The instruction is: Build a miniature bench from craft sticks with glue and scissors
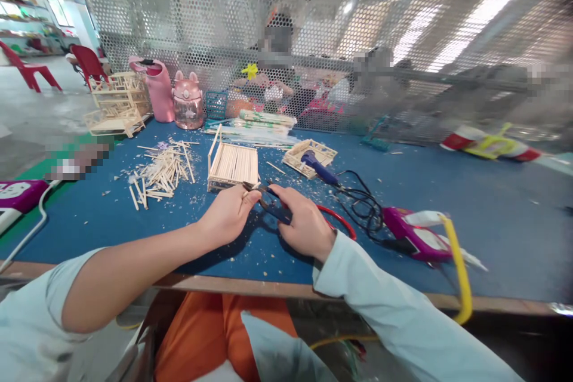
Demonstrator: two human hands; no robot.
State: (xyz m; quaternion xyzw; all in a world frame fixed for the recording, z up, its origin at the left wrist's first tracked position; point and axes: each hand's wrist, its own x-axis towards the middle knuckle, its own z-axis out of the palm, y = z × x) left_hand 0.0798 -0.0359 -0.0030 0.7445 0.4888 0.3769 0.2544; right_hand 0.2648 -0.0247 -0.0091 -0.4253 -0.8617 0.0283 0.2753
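My left hand (227,213) pinches a short wooden stick (256,186) at the near right corner of a small stick-built frame (235,164). My right hand (305,221) is wrapped round the dark handles of a pair of pliers (275,209), whose jaws reach toward the stick and my left fingertips. Whether the jaws touch the stick cannot be made out. The frame has a slatted base and an upright rail on its left side. Left of it lies a loose pile of cut sticks (168,173).
A blue glue gun (320,168) rests against a smaller stick frame (299,158), its black cable running right to a purple power strip (416,236). Behind stand a pink bottle (159,95), a clear bottle (188,107) and bagged sticks (264,125). A perforated metal screen (201,30) rises at the back.
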